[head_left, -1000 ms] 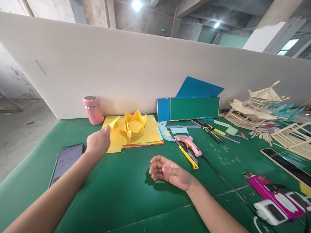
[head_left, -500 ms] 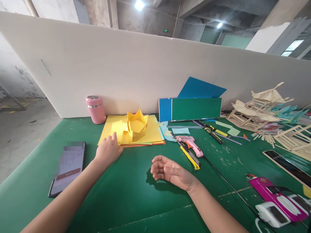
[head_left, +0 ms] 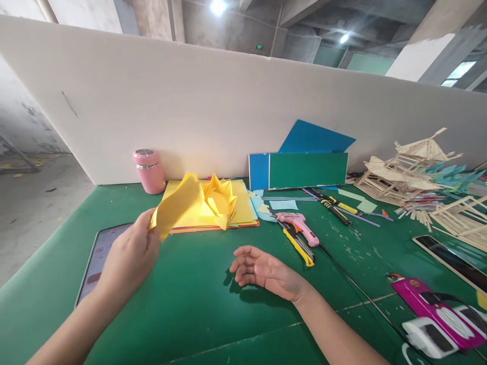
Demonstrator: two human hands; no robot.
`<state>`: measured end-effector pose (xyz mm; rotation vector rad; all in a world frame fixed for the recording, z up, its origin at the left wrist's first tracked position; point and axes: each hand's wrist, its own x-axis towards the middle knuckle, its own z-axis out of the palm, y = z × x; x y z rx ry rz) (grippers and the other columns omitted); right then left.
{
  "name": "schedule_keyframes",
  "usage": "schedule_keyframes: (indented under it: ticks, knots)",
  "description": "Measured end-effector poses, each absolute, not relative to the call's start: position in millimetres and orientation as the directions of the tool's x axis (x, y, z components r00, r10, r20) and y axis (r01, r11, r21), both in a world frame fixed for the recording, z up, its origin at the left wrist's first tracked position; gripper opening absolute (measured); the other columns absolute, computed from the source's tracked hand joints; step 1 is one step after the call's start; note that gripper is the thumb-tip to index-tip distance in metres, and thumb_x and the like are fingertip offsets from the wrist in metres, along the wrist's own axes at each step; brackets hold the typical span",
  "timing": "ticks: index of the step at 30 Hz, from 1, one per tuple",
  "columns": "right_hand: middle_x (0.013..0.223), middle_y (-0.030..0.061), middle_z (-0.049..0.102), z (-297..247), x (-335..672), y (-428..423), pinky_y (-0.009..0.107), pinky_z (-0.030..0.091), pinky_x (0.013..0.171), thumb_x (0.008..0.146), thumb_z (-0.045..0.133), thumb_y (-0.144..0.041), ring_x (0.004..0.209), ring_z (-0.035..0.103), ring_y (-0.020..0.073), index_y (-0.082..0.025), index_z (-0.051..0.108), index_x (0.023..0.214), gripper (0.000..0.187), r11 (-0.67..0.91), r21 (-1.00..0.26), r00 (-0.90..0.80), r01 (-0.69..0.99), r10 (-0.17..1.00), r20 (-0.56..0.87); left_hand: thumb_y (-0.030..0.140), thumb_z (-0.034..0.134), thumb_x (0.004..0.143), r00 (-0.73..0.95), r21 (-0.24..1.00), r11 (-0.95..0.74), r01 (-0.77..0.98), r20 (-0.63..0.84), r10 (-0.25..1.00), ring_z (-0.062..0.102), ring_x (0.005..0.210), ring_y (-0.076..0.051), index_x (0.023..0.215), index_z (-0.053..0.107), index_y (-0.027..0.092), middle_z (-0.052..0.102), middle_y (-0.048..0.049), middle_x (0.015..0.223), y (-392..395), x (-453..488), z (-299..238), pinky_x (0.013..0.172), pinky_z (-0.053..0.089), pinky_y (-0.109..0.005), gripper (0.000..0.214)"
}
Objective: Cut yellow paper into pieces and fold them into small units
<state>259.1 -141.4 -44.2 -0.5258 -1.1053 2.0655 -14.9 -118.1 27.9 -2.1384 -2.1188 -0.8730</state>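
The left hand (head_left: 131, 256) has its grip closed on a yellow sheet (head_left: 177, 205), pinching it at the near, left end between thumb and fingers. The grip of the right hand (head_left: 262, 271) is relaxed and released: the fingers curl loosely with a wide gap inside them, the palm turned partly up, just above or resting on the green bench (head_left: 198, 314); which of the two I cannot tell.

The yellow sheet is raised in front of the paper stack (head_left: 242, 203), left of a pointed folded yellow paper form (head_left: 218, 195). Its long axis runs from the fingers up and to the right, away from the person, the far end pointing toward the partition (head_left: 213, 111). The sheet is tilted and slightly bowed.

Its far edge merges with the yellow paper behind, so whether it touches the folded form is hard to make out. The left thumb and fingertips are partly hidden, and the left hand and forearm cover part of a phone (head_left: 89, 268). Both forearms are cut off at the bottom edge, and a magenta power strip (head_left: 433, 309) has its white plugs cropped at the right.
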Motion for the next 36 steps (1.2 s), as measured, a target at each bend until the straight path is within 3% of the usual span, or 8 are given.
schedule_keyframes:
  ticks: [5,7,9,15,21,27,32,36]
  knots:
    - [0.139,0.0078,0.043,-43,252,-143,0.041,0.037,0.101,0.075,0.073,-0.042,0.122,0.045,0.0232,-0.032,0.040,0.132,0.066,-0.059,-0.918,-0.352,-0.393,0.932,0.091,0.035,0.031,0.088,0.201,0.582,-0.365,0.727,0.327,0.923,0.064,0.063,-0.020,0.100,0.057,0.021,0.069,-0.0033,0.075,-148,8,-3,0.056,0.051,-0.027,0.032]
    - [0.142,0.0063,0.039,-44,252,-143,0.042,0.029,0.107,0.074,0.073,-0.042,0.129,0.038,0.0236,-0.034,0.035,0.135,0.072,0.080,-0.951,-0.242,-0.299,0.958,0.157,0.030,0.033,0.087,0.299,0.610,-0.406,0.681,0.274,0.914,0.065,0.066,-0.020,0.098,0.059,0.022,0.070,-0.0039,0.079,-153,17,-16,0.060,0.052,-0.028,0.029]
    - [0.137,0.0076,0.044,-46,253,-144,0.044,0.029,0.106,0.075,0.071,-0.041,0.125,0.042,0.0240,-0.032,0.034,0.134,0.071,0.119,-0.967,-0.227,-0.223,0.959,0.171,0.027,0.035,0.086,0.323,0.644,-0.418,0.641,0.267,0.908,0.067,0.072,-0.021,0.096,0.059,0.023,0.071,-0.0046,0.085,-155,23,-26,0.064,0.054,-0.029,0.027]
    - [0.110,0.0058,0.058,-49,250,-147,0.042,0.042,0.091,0.080,0.064,-0.026,0.101,0.057,0.0202,-0.030,0.034,0.127,0.056,0.056,-0.990,-0.311,-0.132,0.946,0.095,0.030,0.055,0.079,0.129,0.785,-0.356,0.508,0.339,0.932,0.068,0.093,-0.021,0.110,0.053,0.026,0.072,-0.0024,0.097,-159,23,-44,0.088,0.054,-0.035,0.031]
    - [0.110,0.0046,0.058,-48,242,-149,0.042,0.038,0.096,0.082,0.058,-0.020,0.105,0.055,0.0195,-0.029,0.034,0.128,0.052,0.090,-0.993,-0.351,-0.070,0.930,0.109,0.027,0.056,0.075,-0.004,0.910,-0.272,0.312,0.287,0.958,0.067,0.095,-0.019,0.111,0.048,0.026,0.068,-0.0032,0.095,-162,32,-49,0.085,0.056,-0.033,0.037]
    - [0.093,0.0023,0.057,-50,238,-151,0.033,0.042,0.081,0.086,0.054,-0.026,0.087,0.055,0.0173,-0.026,0.043,0.117,0.033,0.124,-0.990,-0.260,-0.062,0.956,0.136,0.023,0.051,0.070,0.018,0.952,-0.211,0.221,0.213,0.977,0.066,0.093,-0.021,0.106,0.050,0.026,0.065,-0.0036,0.092,-159,36,-46,0.083,0.056,-0.035,0.036]
    - [0.092,0.0028,0.053,-52,241,-148,0.032,0.041,0.079,0.084,0.056,-0.028,0.088,0.053,0.0190,-0.025,0.050,0.103,0.020,0.134,-0.991,-0.186,0.015,0.974,0.129,0.018,0.043,0.065,-0.017,0.929,-0.305,0.210,0.315,0.949,0.063,0.093,-0.020,0.101,0.050,0.025,0.062,-0.0041,0.093,-142,18,-25,0.087,0.053,-0.037,0.038]
    - [0.098,0.0038,0.056,-52,242,-148,0.032,0.042,0.082,0.083,0.058,-0.029,0.093,0.054,0.0197,-0.026,0.045,0.114,0.033,0.143,-0.990,-0.246,-0.020,0.959,0.143,0.023,0.044,0.072,0.089,0.784,-0.354,0.511,0.361,0.928,0.060,0.093,-0.021,0.108,0.049,0.024,0.058,-0.0068,0.112,-107,16,0,0.084,0.052,-0.040,0.036]
